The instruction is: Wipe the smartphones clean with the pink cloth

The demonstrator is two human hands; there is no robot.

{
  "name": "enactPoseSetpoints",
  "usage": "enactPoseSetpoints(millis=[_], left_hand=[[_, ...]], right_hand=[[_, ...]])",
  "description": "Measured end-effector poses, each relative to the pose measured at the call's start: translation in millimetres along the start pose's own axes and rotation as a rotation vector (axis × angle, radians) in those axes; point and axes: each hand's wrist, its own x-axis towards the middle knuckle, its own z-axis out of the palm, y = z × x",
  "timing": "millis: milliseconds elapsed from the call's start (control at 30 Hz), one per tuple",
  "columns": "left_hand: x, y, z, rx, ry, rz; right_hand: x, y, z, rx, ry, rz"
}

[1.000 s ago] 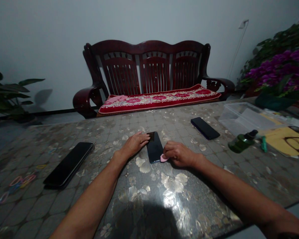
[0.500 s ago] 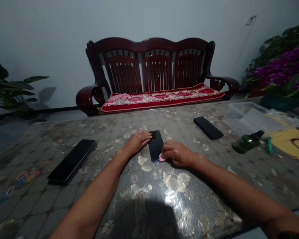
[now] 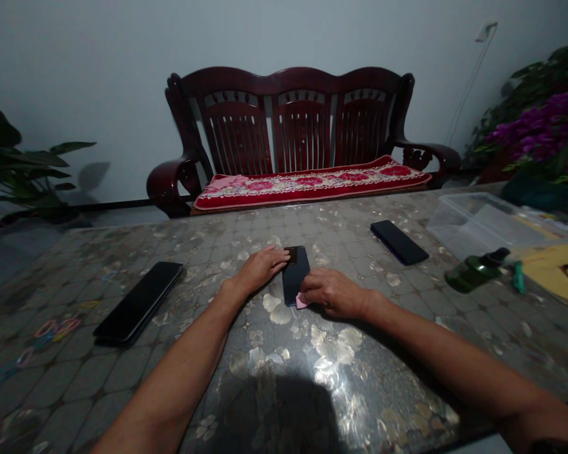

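A dark smartphone [image 3: 293, 277] lies flat on the patterned tabletop [image 3: 274, 353] in front of me. My left hand [image 3: 266, 263] rests at its upper left edge, fingers stretched out and touching it. Pinched in my right hand [image 3: 329, 291] is a small pink cloth [image 3: 301, 301], pressed on the phone's lower right corner. The fingers of my right hand partly hide the cloth and the phone's right side.
Another phone [image 3: 399, 242] lies to the right, and a black phone-like slab [image 3: 141, 302] to the left beside colourful bands [image 3: 57, 328]. A green bottle [image 3: 473, 272], a clear plastic box [image 3: 483, 221] and yellow paper [image 3: 556, 271] are at right. A wooden bench [image 3: 293, 120] stands beyond.
My right hand has slid the pink cloth slightly left along the phone's lower end. My left hand stays at the phone's upper left edge. The view has shifted slightly.
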Motion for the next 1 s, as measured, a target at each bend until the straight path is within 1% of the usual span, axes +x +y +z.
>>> enactPoseSetpoints(millis=[167,433,533,667,733,867,1000], left_hand=[[-1,-2,1.2,-0.022,0.001,0.001],[-1,-2,3.0,-0.021,0.013,-0.013],[-1,-1,1.2,-0.009,0.000,-0.021],[-1,1,-1.1,-0.012,-0.012,-0.015],[-1,2,-1.5,-0.015,-0.013,-0.014],[-1,1,-1.5,-0.011,-0.018,-0.024],[-1,0,-0.7,0.000,-0.031,-0.028]], right_hand=[[-6,-3,-4,0.004,0.009,0.004],[4,0,2,-0.011,-0.015,0.001],[-1,-1,-2,0.003,-0.028,0.005],[-6,-3,-6,0.019,-0.015,0.018],[-3,-4,-4,0.016,-0.019,0.029],[14,-4,2,0.012,-0.047,0.019],[23,-3,6,0.012,-0.041,0.011]])
